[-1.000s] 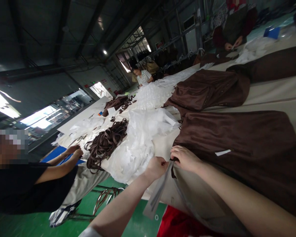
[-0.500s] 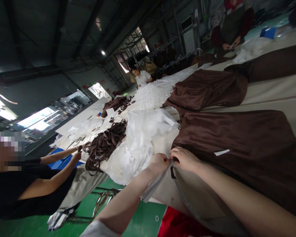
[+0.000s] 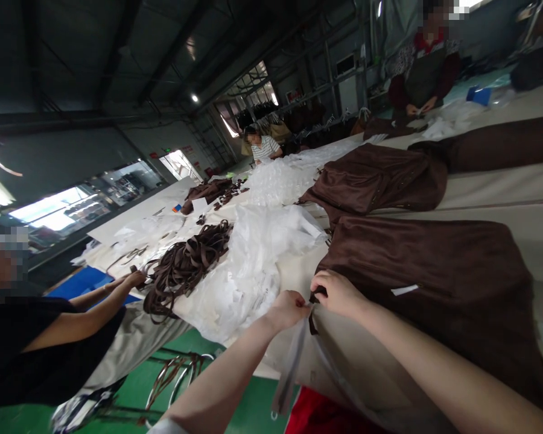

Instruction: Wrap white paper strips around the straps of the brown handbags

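Note:
My left hand [image 3: 289, 308] is closed, its fingertips pinching the upper edge of a translucent plastic bag [image 3: 357, 355]. Close beside it, my right hand [image 3: 339, 292] also pinches that edge, with its fingers curled. A small dark brown tab [image 3: 314, 322] shows just below my fingers; whether it is gripped too is hidden. The bag's greyish edge strip [image 3: 292, 361] hangs down from my left hand, with a small ring [image 3: 274, 415] at its lower end. Beyond my right forearm lies a large brown garment or bag piece [image 3: 461, 265], bearing a white tag [image 3: 405, 290].
Crumpled clear plastic bags [image 3: 253, 259] lie ahead on the table. A pile of brown straps [image 3: 187, 265] is to the left, where a co-worker's hands [image 3: 133, 278] touch it. Another brown piece [image 3: 380, 181] lies farther back. Two other people work across the table.
My view has shifted slightly. My hands stay close together at the bag's edge, and the strip hangs straighter with its ring lower. The left co-worker's hands have moved a little.

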A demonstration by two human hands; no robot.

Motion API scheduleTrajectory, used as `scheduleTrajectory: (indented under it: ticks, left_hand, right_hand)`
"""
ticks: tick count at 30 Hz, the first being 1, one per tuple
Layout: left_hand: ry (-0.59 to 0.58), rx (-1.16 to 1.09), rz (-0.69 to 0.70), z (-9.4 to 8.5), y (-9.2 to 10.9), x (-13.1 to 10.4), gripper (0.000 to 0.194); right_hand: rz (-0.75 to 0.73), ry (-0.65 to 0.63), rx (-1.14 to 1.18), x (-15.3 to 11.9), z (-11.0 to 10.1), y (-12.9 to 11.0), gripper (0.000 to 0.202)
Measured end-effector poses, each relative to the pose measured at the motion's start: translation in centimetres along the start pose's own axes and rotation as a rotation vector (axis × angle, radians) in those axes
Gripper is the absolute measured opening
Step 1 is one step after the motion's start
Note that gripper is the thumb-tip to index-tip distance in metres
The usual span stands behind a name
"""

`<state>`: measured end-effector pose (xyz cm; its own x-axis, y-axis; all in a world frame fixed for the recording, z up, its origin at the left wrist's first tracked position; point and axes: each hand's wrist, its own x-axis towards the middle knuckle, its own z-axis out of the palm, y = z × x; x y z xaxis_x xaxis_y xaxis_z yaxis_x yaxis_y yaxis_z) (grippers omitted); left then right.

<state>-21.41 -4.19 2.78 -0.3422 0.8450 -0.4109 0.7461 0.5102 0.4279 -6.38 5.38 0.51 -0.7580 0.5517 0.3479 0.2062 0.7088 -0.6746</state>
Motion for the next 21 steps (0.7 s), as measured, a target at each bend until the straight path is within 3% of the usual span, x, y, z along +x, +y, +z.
scheduleTrajectory:
  ticks: [2, 6, 8, 11, 15, 21]
  left_hand:
    - [-0.029, -0.041, 0.012, -0.5, -0.5, 0.0, 0.021]
    - [-0.102, -0.198, 0.040, -1.4, -1.3, 0.1, 0.023]
    - [-0.138, -0.271, 0.055, -1.5, -1.5, 0.1, 0.024]
    - [-0.166, -0.308, 0.081, -1.2, -1.5, 0.0, 0.025]
    - [-0.146, -0.313, 0.089, -0.5, -1.5, -0.1, 0.027]
    - [-0.021, -0.158, 0.121, -0.4, -1.3, -0.2, 0.032]
  right_hand:
    - [0.118, -0.019, 0.049, 0.1, -0.4, -1.0, 0.011]
    - [0.660, -0.130, 0.495, -0.2, 0.5, -2.0, 0.018]
    - [0.830, -0.186, 0.642, -0.7, 1.7, -2.0, 0.027]
    - [0.982, -0.159, 0.839, -1.4, 3.6, -2.2, 0.033]
    - [1.111, 0.051, 1.087, -1.2, 5.7, -2.6, 0.028]
    - [1.163, 0.227, 1.284, -0.8, 6.5, -2.6, 0.025]
